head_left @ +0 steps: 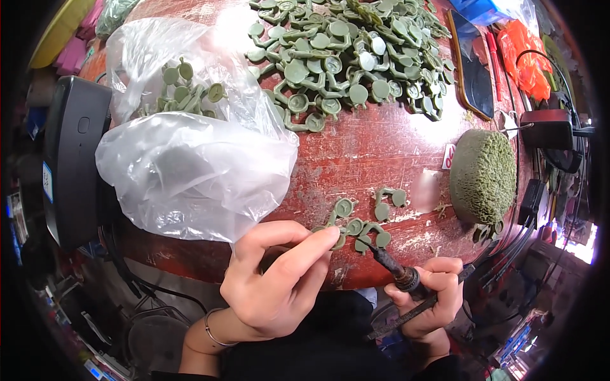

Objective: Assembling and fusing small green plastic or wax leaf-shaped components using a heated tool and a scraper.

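Observation:
My left hand (273, 286), a thin bangle on its wrist, pinches a small green wax-like piece (344, 207) with round cups between thumb and forefinger. My right hand (435, 298) is closed round a dark pen-shaped tool like a soldering iron (397, 270). A long flat dark strip, perhaps a file (410, 314), also lies across that hand's fingers. The iron's thin tip meets or nearly touches another green piece (382, 239) close to the left fingertips; contact cannot be made out. Just beyond lies a separate green piece (398, 197) with two discs.
A large heap of green pieces (356, 63) covers the far table. Left of it, a clear plastic bag (197, 171) holds more, beside a black box (73, 159). At right are a round porous green block (486, 178), a phone (471, 66), an orange bag (524, 57) and cables.

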Available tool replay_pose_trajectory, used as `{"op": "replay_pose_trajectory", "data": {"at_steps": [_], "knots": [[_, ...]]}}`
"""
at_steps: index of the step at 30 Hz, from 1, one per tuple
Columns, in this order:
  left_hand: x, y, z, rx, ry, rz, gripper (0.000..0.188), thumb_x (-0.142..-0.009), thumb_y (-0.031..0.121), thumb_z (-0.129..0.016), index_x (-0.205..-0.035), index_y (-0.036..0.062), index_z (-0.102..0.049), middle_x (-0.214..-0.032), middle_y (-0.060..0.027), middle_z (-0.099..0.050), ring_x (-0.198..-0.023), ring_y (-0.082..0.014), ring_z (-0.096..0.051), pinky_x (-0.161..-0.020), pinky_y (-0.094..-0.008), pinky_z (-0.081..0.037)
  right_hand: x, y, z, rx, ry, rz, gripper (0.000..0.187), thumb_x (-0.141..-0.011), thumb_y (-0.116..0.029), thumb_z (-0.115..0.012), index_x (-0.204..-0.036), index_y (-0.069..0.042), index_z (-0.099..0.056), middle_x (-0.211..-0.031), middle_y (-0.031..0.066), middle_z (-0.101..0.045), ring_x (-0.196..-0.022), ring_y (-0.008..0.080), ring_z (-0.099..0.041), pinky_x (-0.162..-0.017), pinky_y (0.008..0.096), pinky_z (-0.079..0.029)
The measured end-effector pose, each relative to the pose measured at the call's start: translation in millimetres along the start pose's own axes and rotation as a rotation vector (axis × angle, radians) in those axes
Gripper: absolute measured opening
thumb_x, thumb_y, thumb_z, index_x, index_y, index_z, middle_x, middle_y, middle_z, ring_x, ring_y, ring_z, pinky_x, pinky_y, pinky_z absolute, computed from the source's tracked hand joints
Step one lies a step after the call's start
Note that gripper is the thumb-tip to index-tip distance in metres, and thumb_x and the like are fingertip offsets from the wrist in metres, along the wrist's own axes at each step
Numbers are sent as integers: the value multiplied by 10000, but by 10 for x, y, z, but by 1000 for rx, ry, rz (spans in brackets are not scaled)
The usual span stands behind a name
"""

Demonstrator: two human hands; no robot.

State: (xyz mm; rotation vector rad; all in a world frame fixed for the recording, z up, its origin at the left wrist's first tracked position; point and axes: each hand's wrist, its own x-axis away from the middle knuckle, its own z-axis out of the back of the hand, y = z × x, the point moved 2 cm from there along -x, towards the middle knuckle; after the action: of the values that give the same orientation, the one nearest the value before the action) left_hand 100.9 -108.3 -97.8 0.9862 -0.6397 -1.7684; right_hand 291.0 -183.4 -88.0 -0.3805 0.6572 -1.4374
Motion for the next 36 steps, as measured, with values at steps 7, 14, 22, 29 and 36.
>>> {"op": "replay_pose_trajectory", "data": {"at_steps": [7,14,22,29,36], "knots": [[11,-6,-7,17,9,20,348,-612,-121,-669,-918,46,-671,-842,-80,-525,-672,-153,-527,-561,-235,-435,-6,4,9,6,-33,2,528,-571,-128,-862,-950,-17,-511,-814,115,-525,-613,192,-555,-501,280,-446],[1,-9,-7,1,0,14,338,-618,-115,-662,-915,47,-671,-832,-77,-529,-668,-156,-527,-569,-239,-435,-43,-21,0,25,-35,-16,516,-568,-128,-864,-932,-17,-515,-803,115,-523,-609,190,-553,-499,277,-447],[-21,-17,9,14,-17,-6,367,-592,-84,-708,-937,40,-688,-833,-68,-548,-686,-165,-566,-577,-251,-472,-12,12,30,-9,-46,-19,501,-583,-121,-856,-931,-17,-510,-802,119,-522,-598,185,-547,-492,280,-445],[-3,-3,-2,6,5,30,324,-618,-84,-696,-909,55,-674,-814,-68,-536,-689,-157,-514,-595,-240,-410,-46,-33,-4,17,-31,-28,480,-604,-130,-847,-922,-15,-507,-775,127,-527,-593,187,-548,-490,271,-440],[-26,-11,16,19,-18,12,341,-611,-85,-704,-926,44,-681,-834,-67,-541,-684,-158,-537,-583,-243,-440,-30,-1,21,-16,-31,-24,486,-604,-134,-848,-923,-4,-505,-767,122,-520,-593,183,-545,-486,266,-437]]}}
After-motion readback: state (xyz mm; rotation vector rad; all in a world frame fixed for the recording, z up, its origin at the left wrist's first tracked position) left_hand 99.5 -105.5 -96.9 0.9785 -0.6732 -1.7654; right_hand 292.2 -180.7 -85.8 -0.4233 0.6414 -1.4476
